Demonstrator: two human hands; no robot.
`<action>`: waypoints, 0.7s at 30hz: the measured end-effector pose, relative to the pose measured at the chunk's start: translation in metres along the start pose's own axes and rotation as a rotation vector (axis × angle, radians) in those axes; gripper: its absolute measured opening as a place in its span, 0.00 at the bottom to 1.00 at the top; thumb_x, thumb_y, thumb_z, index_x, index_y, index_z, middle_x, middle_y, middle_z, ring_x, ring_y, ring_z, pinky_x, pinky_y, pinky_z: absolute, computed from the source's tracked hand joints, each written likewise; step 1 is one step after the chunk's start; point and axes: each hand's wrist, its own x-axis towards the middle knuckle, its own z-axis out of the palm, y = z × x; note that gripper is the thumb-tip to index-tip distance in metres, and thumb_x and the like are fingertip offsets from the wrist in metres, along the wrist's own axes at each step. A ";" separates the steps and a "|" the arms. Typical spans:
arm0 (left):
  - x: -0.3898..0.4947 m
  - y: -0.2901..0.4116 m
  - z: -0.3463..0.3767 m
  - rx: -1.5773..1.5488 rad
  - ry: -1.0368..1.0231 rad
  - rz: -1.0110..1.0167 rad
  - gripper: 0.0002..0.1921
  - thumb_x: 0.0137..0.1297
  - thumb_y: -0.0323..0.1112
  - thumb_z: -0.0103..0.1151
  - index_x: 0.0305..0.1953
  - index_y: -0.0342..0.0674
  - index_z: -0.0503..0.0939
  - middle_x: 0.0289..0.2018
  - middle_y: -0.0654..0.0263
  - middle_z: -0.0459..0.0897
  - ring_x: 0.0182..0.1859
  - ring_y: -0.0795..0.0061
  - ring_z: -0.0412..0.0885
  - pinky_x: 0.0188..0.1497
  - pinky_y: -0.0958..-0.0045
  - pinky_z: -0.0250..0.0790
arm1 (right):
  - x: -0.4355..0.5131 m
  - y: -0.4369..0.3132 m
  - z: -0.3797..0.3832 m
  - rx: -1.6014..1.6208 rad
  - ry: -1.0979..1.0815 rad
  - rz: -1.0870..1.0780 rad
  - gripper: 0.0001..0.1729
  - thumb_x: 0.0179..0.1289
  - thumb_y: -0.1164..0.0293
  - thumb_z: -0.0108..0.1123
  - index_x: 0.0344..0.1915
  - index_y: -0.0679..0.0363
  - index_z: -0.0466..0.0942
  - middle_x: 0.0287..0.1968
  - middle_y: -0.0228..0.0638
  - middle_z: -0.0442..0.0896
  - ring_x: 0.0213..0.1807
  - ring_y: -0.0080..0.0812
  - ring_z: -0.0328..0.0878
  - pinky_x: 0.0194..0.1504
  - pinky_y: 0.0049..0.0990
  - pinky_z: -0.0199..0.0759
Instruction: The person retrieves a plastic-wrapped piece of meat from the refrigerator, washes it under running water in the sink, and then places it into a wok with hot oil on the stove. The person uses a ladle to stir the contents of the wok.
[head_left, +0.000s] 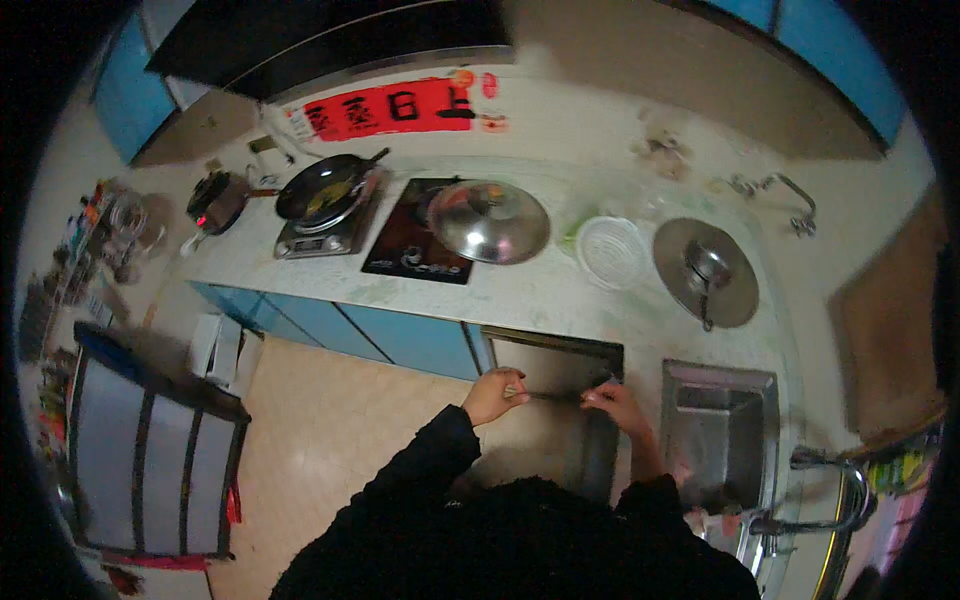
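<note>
My left hand (494, 396) is in front of the counter, its thumb and fingers pinched on one end of a thin dark strip (553, 396). My right hand (613, 405) pinches the strip's other end, so it spans the gap between both hands. Blur hides whether it is a cord, a stick or an edge. Below and behind the hands is a recess under the counter, framed by a dark edge (555, 339). To the right of my right hand lies a steel sink (720, 442). Black sleeves cover both arms.
On the counter (525, 300) stand a wok (326, 193) on a portable cooker (322, 240), a small pot (217, 202), a domed steel lid (489, 223) over a black cooktop (412, 259), a white colander (613, 253) and a round lid with a ladle (705, 270). A faucet (847, 502) arches at right.
</note>
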 end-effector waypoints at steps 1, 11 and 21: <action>-0.014 -0.015 -0.015 -0.009 0.035 -0.080 0.09 0.49 0.36 0.62 0.26 0.38 0.75 0.39 0.57 0.77 0.43 0.58 0.74 0.45 0.64 0.65 | 0.021 -0.014 0.013 -0.339 -0.022 0.020 0.10 0.50 0.71 0.58 0.36 0.58 0.77 0.36 0.36 0.79 0.35 0.38 0.76 0.38 0.32 0.71; -0.209 -0.191 -0.175 -0.134 0.688 -0.420 0.09 0.48 0.37 0.63 0.27 0.39 0.78 0.34 0.59 0.80 0.39 0.62 0.78 0.42 0.68 0.68 | 0.173 -0.163 0.238 -0.267 0.179 -0.354 0.06 0.46 0.75 0.58 0.28 0.55 0.78 0.27 0.39 0.76 0.29 0.41 0.74 0.31 0.36 0.68; -0.296 -0.258 -0.243 -0.157 0.915 -0.752 0.07 0.50 0.35 0.61 0.28 0.39 0.80 0.29 0.61 0.82 0.34 0.68 0.80 0.39 0.72 0.69 | 0.260 -0.269 0.364 -0.153 -0.092 -0.449 0.06 0.44 0.71 0.60 0.26 0.58 0.76 0.26 0.39 0.77 0.28 0.42 0.75 0.30 0.35 0.69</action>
